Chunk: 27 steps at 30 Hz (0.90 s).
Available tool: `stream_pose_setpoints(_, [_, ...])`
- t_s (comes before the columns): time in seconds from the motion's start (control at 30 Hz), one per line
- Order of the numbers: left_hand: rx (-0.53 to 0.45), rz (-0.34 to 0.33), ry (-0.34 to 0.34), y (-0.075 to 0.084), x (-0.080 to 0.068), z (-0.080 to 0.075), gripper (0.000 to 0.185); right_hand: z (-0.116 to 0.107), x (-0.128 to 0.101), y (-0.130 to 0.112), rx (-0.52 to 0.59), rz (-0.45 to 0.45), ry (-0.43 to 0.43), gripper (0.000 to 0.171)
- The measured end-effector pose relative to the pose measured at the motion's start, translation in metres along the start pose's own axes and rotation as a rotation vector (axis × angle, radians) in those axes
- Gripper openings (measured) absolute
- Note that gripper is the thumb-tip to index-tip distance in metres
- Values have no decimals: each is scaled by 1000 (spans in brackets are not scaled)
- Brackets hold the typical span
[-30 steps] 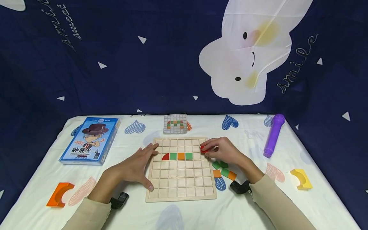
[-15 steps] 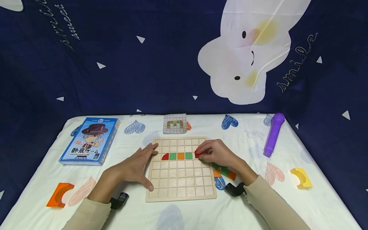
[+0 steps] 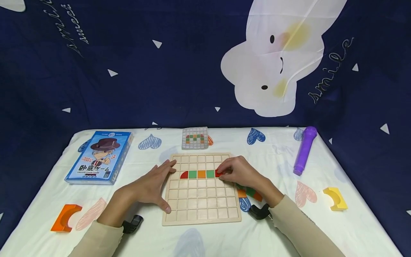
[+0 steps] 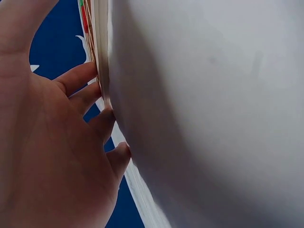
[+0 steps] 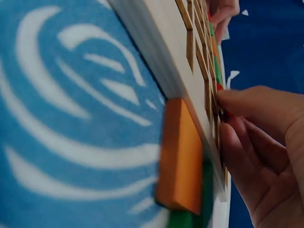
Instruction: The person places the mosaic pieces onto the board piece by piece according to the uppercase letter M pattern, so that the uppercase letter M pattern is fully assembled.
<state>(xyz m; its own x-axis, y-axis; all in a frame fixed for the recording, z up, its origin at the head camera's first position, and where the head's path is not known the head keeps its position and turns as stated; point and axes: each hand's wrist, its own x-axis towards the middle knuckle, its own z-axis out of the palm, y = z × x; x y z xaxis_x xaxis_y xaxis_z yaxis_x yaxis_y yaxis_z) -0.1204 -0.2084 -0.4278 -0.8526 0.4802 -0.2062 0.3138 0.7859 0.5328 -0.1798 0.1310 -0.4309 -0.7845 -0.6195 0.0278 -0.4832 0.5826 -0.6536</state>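
Observation:
A wooden grid board (image 3: 201, 200) lies on the white cloth. One row holds a red quarter-round tile (image 3: 184, 175), a green tile (image 3: 192, 174), an orange tile (image 3: 201, 174) and a second green tile (image 3: 210, 174). My right hand (image 3: 225, 172) pinches a red tile (image 3: 218, 174) and holds it down in the cell just right of that row. In the right wrist view its fingertips (image 5: 247, 102) sit on the board's edge (image 5: 166, 52). My left hand (image 3: 156, 182) lies flat with straight fingers (image 4: 85, 95) against the board's left edge.
Loose orange (image 3: 242, 193) and green (image 3: 250, 191) tiles lie right of the board, under my right wrist. A small pattern card (image 3: 195, 138) sits behind it. Also on the cloth are a blue game box (image 3: 100, 156), a purple cylinder (image 3: 304, 150), a yellow arch block (image 3: 335, 198) and an orange arch block (image 3: 65, 217).
My right hand moved left and down with the red tile, from the board's right edge onto the cell beside the green tile. The left hand stayed put.

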Motion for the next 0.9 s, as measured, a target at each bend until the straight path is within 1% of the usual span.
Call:
stream_pose_setpoints(0.27, [-2, -17, -6, 1, 0, -1, 142, 1, 1, -1, -23, -1, 3, 14])
stream_pose_setpoints(0.53, [-5, 14, 3, 2, -3, -2, 139, 3, 2, 0, -20, 14, -5, 11])
stream_pose_setpoints(0.77, [-5, -7, -5, 2, -1, -1, 141, 3, 2, 0, -25, 16, -1, 11])
stream_pose_setpoints(0.9, [-1, -6, -2, 3, -1, -1, 139, 3, 1, -1, -18, 23, 1, 11])
